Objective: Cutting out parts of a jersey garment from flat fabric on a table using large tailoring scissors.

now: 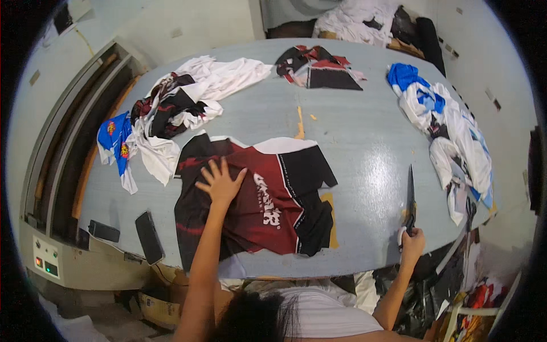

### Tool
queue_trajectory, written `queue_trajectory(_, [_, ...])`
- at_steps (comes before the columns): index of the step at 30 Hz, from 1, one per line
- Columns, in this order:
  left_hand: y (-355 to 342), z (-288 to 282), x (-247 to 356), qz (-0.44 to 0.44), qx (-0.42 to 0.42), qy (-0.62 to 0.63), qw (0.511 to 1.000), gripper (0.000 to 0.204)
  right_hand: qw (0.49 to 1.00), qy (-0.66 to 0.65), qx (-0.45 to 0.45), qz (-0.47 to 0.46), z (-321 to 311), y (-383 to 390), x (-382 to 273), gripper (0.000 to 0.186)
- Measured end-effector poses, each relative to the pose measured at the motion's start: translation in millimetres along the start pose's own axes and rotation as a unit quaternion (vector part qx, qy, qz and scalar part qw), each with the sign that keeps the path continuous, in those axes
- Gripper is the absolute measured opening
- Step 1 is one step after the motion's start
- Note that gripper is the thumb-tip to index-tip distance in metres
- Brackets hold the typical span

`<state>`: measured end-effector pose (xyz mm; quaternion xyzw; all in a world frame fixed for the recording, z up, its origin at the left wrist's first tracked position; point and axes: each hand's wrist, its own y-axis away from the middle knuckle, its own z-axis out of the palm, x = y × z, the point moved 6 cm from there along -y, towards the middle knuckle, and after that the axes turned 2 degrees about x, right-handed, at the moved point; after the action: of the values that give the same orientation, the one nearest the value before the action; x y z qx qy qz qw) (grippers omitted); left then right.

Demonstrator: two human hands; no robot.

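Observation:
My left hand point(222, 185) lies spread, fingers apart, on a dark red and black printed fabric piece point(256, 216) with white lettering and a white upper edge, in the middle of the near half of the table. My right hand point(413, 245) grips long dark-bladed scissors point(411, 199) at the right, apart from the fabric, with the blades pointing away from me. A strip of yellow material point(329, 222) shows at the fabric's right edge.
On the table point(359, 114) lie white, black and blue fabric piles point(199, 80), dark red pieces point(313, 71), blue-white garments point(456, 131), a phone point(149, 236) and a small black device point(103, 231). A long machine point(51, 165) borders the left; more fabric point(353, 23) sits behind.

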<state>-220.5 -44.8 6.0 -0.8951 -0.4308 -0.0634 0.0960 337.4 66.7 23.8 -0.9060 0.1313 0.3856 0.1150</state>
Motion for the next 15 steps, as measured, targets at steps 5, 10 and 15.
queue_trajectory(5, [-28,14,116,0.287,0.118,0.031,0.950,0.065,0.981,0.179,0.017,-0.078,7,-14,-1,0.041])
queue_trajectory(10, [37,49,238,0.582,-0.097,0.114,0.800,0.056,0.963,0.229,0.007,-0.140,4,-2,-56,0.049])
queue_trajectory(15, [138,-2,222,0.545,0.026,0.223,0.808,0.048,0.941,0.025,-0.077,-0.329,50,-1,-98,0.060])
